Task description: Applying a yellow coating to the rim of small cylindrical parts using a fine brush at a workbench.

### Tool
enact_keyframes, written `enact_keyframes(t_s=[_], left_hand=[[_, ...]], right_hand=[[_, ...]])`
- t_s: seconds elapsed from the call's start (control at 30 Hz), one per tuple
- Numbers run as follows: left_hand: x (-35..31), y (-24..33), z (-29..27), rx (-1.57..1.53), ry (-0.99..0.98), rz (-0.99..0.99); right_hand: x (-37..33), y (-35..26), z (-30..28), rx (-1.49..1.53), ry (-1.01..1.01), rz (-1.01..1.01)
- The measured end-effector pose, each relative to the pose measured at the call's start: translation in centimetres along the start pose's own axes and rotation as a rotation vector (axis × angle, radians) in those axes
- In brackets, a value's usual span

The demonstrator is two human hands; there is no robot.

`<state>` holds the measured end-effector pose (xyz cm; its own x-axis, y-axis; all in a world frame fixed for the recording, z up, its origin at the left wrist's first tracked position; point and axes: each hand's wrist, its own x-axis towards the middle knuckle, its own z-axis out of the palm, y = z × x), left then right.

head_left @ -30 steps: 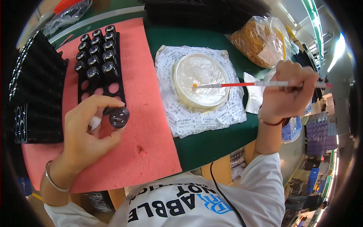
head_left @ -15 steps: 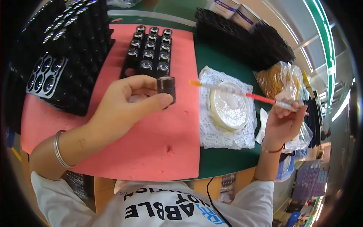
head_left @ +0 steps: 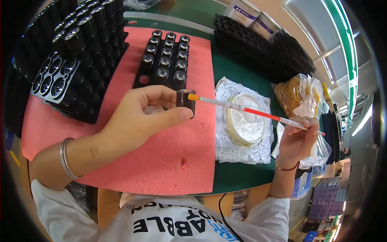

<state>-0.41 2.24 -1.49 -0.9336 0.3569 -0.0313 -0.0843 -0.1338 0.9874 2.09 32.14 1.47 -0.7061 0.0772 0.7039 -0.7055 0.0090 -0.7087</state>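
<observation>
My left hand (head_left: 147,111) is closed on a small black cylinder (head_left: 182,95), held upright between thumb and fingers above the pink mat. Between the fingertips of my right hand (head_left: 300,135) is a thin brush (head_left: 258,113) with a red and clear handle. Its orange tip meets, or nearly meets, the upper right side of the cylinder. Below the brush, a round shallow dish (head_left: 248,139) with something clear and shiny in it stands on crumpled printed paper (head_left: 225,151). A black tray (head_left: 172,60) of lens-topped black cylinders lies beyond my left hand.
Stacked black trays of similar cylinders (head_left: 92,52) rise at the left on the pink mat (head_left: 161,169). Black honeycomb trays (head_left: 250,42) and tin cans (head_left: 242,12) stand at the back right. A clear bag of yellowish strands (head_left: 296,94) lies on the right of the green table (head_left: 229,177).
The brush has swung left and down, bringing its orange tip to the cylinder. My left hand and the cylinder appear slightly further right and lower, as the whole view has shifted a little.
</observation>
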Motion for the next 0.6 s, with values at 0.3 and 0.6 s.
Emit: enact_keyframes(t_s=[0.3, 0.6], left_hand=[[-0.03, 0.23, -0.02, -0.065, -0.077, -0.016], [-0.37, 0.58, 0.08, -0.038, -0.131, -0.004]], right_hand=[[0.2, 0.01, 0.18, 0.014, -0.013, 0.0], [0.35, 0.18, 0.28, -0.061, 0.12, -0.012]])
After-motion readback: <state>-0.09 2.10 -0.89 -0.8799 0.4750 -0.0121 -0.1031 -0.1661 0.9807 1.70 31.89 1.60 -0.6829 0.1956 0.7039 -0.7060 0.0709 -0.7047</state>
